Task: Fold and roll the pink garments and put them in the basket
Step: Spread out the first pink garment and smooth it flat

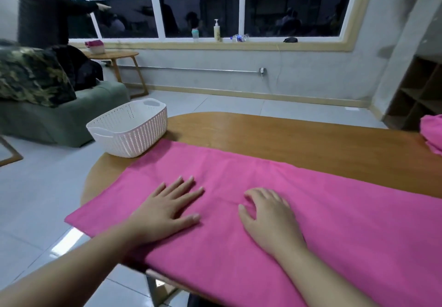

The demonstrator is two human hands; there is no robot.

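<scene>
A long pink garment (334,211) lies folded flat along the wooden table (287,134), its left end hanging over the table's rounded edge. My left hand (165,211) rests flat on it with the fingers spread. My right hand (270,215) rests on the cloth beside it, fingers slightly bent, touching a small crease. A white perforated basket (129,129) stands on the table's far left corner, just beyond the garment, and I see nothing inside it. More pink cloth (431,132) lies bunched at the table's right edge.
A green sofa (59,117) with a camouflage cushion (31,77) stands left of the table. A person (45,12) stands behind it near a small wooden side table (114,57). Bottles (217,30) line the window sill. A wooden shelf (421,96) stands at the right.
</scene>
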